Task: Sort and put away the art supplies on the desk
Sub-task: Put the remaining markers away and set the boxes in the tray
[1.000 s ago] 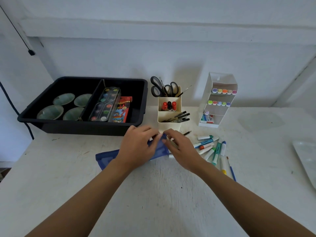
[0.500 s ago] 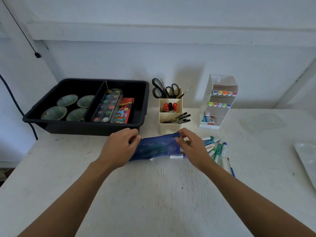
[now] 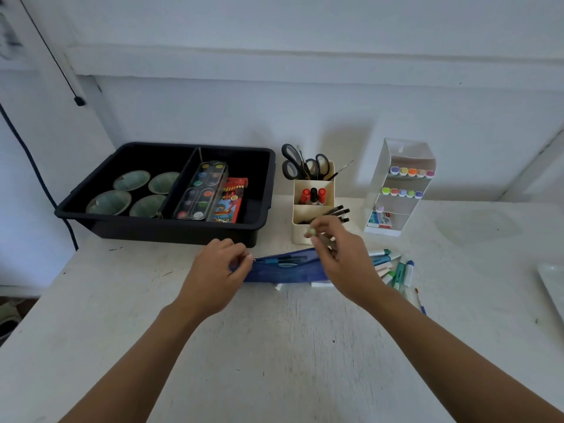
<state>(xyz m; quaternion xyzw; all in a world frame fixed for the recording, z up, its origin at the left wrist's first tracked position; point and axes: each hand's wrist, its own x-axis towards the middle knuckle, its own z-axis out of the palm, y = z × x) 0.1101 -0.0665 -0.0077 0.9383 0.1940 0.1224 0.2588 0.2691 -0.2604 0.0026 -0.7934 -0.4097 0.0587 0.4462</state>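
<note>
since a moment ago, right hand [image 3: 345, 257] rose off the blue pencil pouch [image 3: 287, 268], grip pinching a small pale item. left hand [image 3: 219, 270] pinches the pouch's end on the counter [image 3: 274, 346]. next, likely dropping it inside.

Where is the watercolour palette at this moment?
In the head view, the palette lies in the black tray's right compartment, left of the red crayon box.
</note>
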